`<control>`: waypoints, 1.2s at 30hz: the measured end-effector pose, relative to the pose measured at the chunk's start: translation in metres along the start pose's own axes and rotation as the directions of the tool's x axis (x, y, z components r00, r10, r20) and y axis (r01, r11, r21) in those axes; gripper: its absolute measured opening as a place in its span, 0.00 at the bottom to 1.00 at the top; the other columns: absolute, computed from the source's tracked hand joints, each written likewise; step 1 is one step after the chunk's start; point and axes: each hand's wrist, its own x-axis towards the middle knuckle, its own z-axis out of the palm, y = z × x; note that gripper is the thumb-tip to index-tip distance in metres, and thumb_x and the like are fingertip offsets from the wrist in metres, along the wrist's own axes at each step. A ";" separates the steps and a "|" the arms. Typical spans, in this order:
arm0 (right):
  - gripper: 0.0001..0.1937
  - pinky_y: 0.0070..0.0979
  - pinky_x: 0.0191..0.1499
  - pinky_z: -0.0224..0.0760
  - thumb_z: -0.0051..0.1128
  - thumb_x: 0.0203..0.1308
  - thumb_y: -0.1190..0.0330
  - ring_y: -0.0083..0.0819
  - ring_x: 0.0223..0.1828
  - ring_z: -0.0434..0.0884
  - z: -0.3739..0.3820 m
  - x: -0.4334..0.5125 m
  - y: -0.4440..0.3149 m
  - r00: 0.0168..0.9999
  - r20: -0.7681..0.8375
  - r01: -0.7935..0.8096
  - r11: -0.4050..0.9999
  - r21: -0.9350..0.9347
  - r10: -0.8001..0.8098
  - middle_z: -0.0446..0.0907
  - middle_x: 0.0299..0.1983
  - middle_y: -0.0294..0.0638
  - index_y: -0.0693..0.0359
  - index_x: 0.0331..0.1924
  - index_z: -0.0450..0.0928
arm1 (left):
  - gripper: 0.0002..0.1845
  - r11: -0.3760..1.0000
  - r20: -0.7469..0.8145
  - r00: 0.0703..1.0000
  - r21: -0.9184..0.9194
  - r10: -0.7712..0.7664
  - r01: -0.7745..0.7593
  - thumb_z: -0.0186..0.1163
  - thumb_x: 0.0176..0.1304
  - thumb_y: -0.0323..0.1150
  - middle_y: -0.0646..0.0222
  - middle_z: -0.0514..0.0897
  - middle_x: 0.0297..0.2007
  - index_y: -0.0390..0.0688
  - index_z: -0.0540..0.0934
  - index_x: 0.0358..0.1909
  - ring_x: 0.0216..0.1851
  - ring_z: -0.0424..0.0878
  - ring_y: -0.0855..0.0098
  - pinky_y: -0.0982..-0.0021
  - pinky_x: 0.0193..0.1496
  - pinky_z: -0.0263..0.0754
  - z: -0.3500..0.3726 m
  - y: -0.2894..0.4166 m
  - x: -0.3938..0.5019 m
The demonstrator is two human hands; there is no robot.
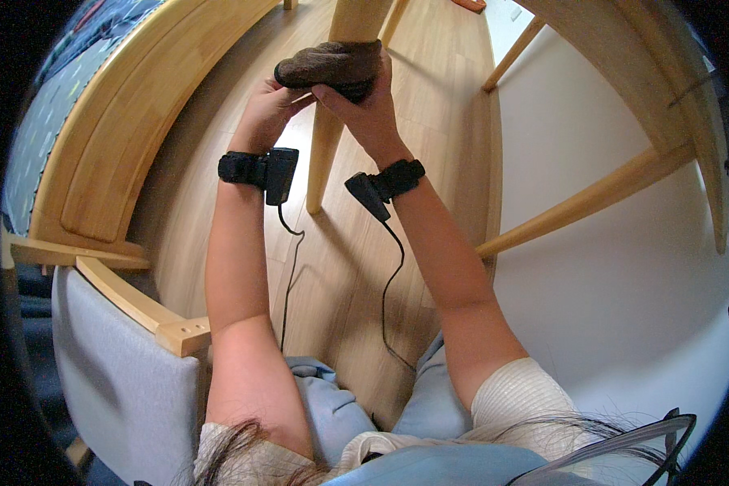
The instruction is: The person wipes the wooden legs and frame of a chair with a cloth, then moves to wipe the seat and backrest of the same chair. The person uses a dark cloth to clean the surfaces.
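A folded brown cloth point(328, 64) with a dark edge lies across a tapered wooden furniture leg point(326, 164) at the top middle. My left hand point(267, 109) pinches the cloth's lower left side. From the right, my right hand point(373, 112) holds the same cloth, its thumb pointing towards my left fingers. The cloth covers part of the leg and hides some of my fingertips. Whether it goes all the way around the leg cannot be seen.
On the left are a wooden bed frame point(106, 140) and a chair with a grey padded back point(127, 370). More wooden legs point(583, 197) stand at the right by a white wall point(583, 304). Black wrist straps point(401, 177) trail thin cables over the wood floor point(219, 212).
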 end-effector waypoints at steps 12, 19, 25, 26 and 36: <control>0.54 0.32 0.59 0.74 0.80 0.44 0.62 0.36 0.58 0.75 0.003 -0.010 0.017 1.000 0.002 -0.001 0.998 0.056 0.001 0.72 0.57 0.48 0.63 0.68 0.46 | 0.12 0.999 -0.051 0.999 0.041 -0.005 0.007 0.58 0.66 0.26 0.67 0.84 0.50 0.40 0.81 0.51 0.54 0.80 0.68 0.59 0.64 0.72 -0.013 -0.022 0.001; 0.52 0.32 0.60 0.74 0.78 0.45 0.66 0.36 0.58 0.75 0.004 -0.016 0.017 0.999 0.019 -0.047 0.994 0.096 0.045 0.72 0.57 0.48 0.64 0.68 0.46 | 0.14 0.994 -0.016 1.000 -0.105 -0.023 0.022 0.60 0.63 0.23 0.67 0.84 0.49 0.41 0.81 0.50 0.53 0.81 0.68 0.59 0.62 0.74 -0.024 -0.035 0.002; 0.50 0.32 0.60 0.74 0.76 0.46 0.70 0.34 0.57 0.76 0.001 -0.022 0.021 0.991 0.040 -0.131 0.988 0.082 0.128 0.73 0.57 0.47 0.64 0.68 0.47 | 0.15 0.991 0.005 1.000 -0.134 -0.015 0.015 0.60 0.63 0.22 0.69 0.84 0.49 0.42 0.81 0.52 0.52 0.81 0.69 0.61 0.61 0.75 -0.032 -0.048 0.005; 0.49 0.32 0.60 0.74 0.76 0.46 0.70 0.34 0.57 0.76 0.002 -0.024 0.023 0.989 0.046 -0.145 0.986 0.076 0.142 0.73 0.57 0.46 0.64 0.68 0.47 | 0.16 0.991 0.001 1.000 -0.135 -0.013 0.013 0.60 0.63 0.22 0.69 0.84 0.49 0.43 0.81 0.52 0.52 0.81 0.70 0.61 0.61 0.75 -0.034 -0.050 0.005; 0.45 0.31 0.59 0.74 0.74 0.49 0.70 0.32 0.57 0.75 0.000 -0.036 0.029 0.978 0.088 -0.186 0.982 -0.014 0.187 0.72 0.55 0.43 0.61 0.66 0.51 | 0.19 0.995 -0.006 1.000 -0.100 -0.024 0.023 0.60 0.63 0.22 0.68 0.83 0.52 0.42 0.78 0.57 0.53 0.81 0.70 0.66 0.60 0.76 -0.047 -0.064 -0.001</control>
